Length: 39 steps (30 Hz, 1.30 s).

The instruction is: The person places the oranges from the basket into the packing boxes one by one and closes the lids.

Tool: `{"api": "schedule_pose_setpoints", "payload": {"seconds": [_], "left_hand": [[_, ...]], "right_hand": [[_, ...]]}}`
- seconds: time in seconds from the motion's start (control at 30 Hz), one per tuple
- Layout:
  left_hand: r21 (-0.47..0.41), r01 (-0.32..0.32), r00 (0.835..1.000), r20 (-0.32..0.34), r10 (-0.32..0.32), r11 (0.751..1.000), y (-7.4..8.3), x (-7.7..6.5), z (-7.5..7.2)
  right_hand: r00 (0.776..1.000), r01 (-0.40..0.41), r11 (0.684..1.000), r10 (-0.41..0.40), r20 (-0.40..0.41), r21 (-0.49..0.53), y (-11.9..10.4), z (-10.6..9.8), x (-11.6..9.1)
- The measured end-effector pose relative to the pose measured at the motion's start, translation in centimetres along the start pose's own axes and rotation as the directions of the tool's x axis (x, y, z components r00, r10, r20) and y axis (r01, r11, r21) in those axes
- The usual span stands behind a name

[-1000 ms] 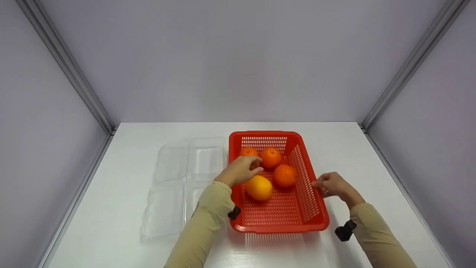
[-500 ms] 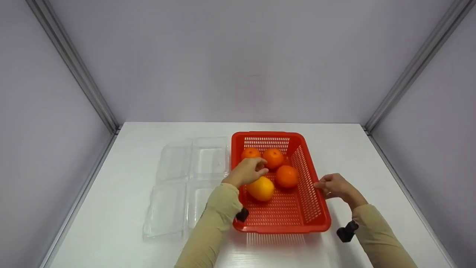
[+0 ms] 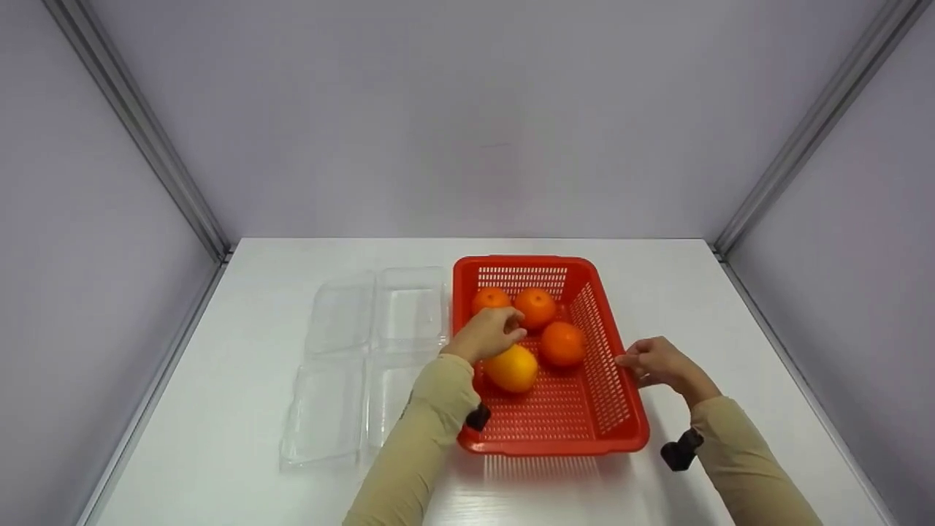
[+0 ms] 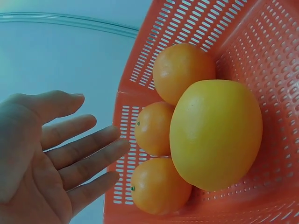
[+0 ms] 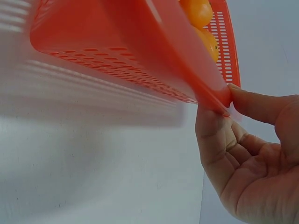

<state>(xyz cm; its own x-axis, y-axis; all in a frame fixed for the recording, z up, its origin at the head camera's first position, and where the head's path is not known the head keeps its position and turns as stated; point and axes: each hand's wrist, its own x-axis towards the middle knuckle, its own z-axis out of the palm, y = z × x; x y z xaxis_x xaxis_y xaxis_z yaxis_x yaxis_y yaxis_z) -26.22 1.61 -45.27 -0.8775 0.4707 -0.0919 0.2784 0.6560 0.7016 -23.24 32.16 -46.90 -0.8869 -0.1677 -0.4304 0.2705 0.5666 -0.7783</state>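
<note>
My left hand (image 3: 483,334) hovers over the left part of the red plastic basket (image 3: 544,447), its fingers relaxed and holding nothing. Below and beside it in the basket lie three oranges (image 3: 562,344) and a larger yellow fruit (image 3: 513,369). In the left wrist view the hand (image 4: 65,154) has its fingers extended, with a gap between thumb and forefinger. The yellow fruit (image 4: 216,135) sits nearest that camera, overlapping the oranges (image 4: 161,185). My right hand (image 3: 661,365) pinches the basket's right rim; the right wrist view has the thumb (image 5: 257,105) above the rim and fingers beneath.
Left of the basket, a clear plastic container (image 3: 329,409) with several compartments lies on the white table (image 3: 248,351). Pale walls (image 3: 467,131) enclose the table at the back and both sides.
Over the last second my left hand has shifted slightly right above the fruit. The right hand keeps its pinch on the rim, and the fruit stays in place.
</note>
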Motion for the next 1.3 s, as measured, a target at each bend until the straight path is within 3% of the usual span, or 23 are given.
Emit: {"api": "schedule_pose_setpoints", "payload": {"seconds": [0.4, 1.03, 1.3], "left_hand": [[0.119, 0.074, 0.994, 0.070, -0.083, 0.990, -0.4, 0.7, 1.1], [0.119, 0.043, 0.996, 0.072, -0.052, 0.992, -1.7, 1.0, 2.3], [0.109, 0.001, 0.996, 0.086, -0.011, 0.994, -2.5, 0.9, 2.7]], "right_hand": [[1.000, -0.019, 1.000, 0.019, 0.009, 0.011, 0.0, -0.4, -0.1], [0.999, -0.029, 0.999, 0.029, -0.020, 0.014, 0.1, 0.1, 0.1], [1.000, -0.007, 1.000, 0.007, 0.008, 0.026, -0.1, 0.3, -0.1]]}}
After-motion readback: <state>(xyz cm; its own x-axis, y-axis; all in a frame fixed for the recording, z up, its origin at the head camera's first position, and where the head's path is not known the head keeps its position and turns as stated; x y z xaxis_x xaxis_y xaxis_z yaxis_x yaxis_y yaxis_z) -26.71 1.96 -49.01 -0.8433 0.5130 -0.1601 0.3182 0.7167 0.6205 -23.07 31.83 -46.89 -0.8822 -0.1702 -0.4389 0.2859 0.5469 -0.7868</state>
